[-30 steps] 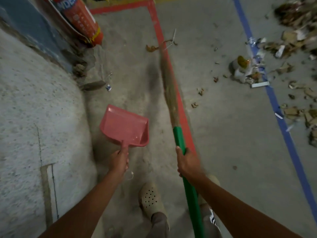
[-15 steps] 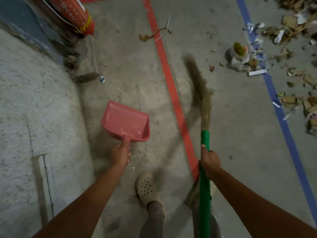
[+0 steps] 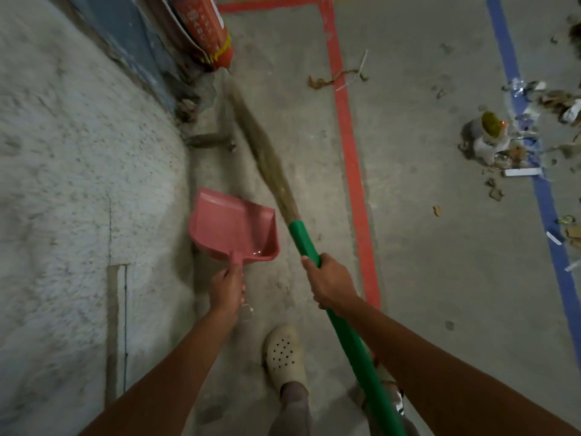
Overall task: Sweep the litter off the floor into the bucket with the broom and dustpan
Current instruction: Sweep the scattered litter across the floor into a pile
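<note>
Your left hand [image 3: 227, 287] is wrapped round the short stem of the pink dustpan [image 3: 232, 226], which sits just ahead of that hand with its open mouth pointing away from you, and it looks to be held clear of the floor [image 3: 408, 247]. Your right hand [image 3: 328, 286] is clenched round the green handle of the broom [image 3: 303, 239]. The broom's long axis runs forward and to the left from that hand, passing close by the dustpan's right edge. Its blurred bristles reach toward the rubble [image 3: 191, 105] at the foot of the wall, ahead of your left hand and beside the red extinguisher [image 3: 204, 26]. The main litter [image 3: 490, 136] lies the other way, forward and well to the right of your right hand, spread about the blue line [image 3: 540, 190], with a twig scrap [image 3: 336, 78] far ahead, lying across the red line [image 3: 349, 152]. So the right hand is the nearer one to the heap, and the bristles would likely have to swing right across the red line to reach it. No bucket is in view, so I cannot tell which way it lies from you
</note>
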{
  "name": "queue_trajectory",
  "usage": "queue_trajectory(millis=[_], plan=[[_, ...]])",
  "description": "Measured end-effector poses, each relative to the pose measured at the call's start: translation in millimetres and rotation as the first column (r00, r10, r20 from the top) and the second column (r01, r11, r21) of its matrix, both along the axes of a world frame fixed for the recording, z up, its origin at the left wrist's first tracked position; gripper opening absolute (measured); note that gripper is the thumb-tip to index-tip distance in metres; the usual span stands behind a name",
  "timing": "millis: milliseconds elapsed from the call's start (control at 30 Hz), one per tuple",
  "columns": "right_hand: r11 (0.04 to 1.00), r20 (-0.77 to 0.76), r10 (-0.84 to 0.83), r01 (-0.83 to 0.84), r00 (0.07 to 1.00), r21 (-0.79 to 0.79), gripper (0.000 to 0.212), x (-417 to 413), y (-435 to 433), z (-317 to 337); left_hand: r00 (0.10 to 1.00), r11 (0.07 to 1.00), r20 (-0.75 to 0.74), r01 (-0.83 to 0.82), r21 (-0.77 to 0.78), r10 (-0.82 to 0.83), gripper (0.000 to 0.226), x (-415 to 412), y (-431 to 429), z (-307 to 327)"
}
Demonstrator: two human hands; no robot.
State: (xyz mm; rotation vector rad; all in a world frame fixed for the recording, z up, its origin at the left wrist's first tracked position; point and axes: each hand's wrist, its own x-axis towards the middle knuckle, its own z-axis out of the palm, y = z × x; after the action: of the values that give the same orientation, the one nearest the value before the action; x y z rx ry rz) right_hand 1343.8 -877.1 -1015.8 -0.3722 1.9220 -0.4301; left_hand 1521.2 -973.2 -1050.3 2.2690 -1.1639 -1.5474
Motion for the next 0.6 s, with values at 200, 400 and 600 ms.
queue_trajectory(millis=[200, 400, 600], plan=[[0.967, 0.143, 0.128, -0.155, 0.981, 0.200, 0.045, 20, -41, -19, 0.998, 0.998, 0.006, -0.067, -0.018, 0.067, 0.051, 30, -14, -4], [0.923, 0.103, -0.341, 0.313, 0.934, 0.222, 0.043, -24, -39, -42, 0.998, 0.998, -0.013, -0.062, -0.009, 0.061, 0.056, 38, -11, -9], [0.780, -0.060, -0.611, 0.613, 0.789, 0.121, 0.040, -69, -13, -35, 0.999, 1.000, -0.039, -0.019, 0.021, 0.019, 0.055, 9, -12, -9]])
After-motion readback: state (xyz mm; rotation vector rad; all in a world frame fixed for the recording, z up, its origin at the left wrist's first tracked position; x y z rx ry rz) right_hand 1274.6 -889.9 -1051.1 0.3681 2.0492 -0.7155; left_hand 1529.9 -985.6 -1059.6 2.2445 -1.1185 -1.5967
